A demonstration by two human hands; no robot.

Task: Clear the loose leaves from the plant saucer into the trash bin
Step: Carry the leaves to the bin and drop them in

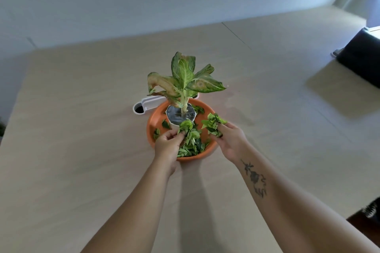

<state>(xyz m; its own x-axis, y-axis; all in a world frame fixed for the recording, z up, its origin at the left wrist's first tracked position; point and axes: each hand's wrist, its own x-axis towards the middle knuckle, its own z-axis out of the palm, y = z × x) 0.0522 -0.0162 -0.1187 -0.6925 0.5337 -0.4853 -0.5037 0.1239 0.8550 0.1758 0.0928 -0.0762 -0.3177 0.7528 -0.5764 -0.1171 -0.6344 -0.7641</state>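
An orange plant saucer (153, 121) sits mid-table with a white pot (176, 124) and a leafy plant (185, 80) standing in it. Loose green leaves (193, 147) lie heaped in the saucer's near side, with a few more at its left. My left hand (167, 145) pinches a small bunch of leaves just above the heap. My right hand (228, 139) holds a second bunch lifted over the saucer's right rim. No trash bin is in view.
A white cable-port fitting with a dark hole (141, 107) lies on the wooden table (82, 129) just behind the saucer. A black object (364, 61) stands at the table's far right edge. A dark shape (368, 220) shows at the lower right.
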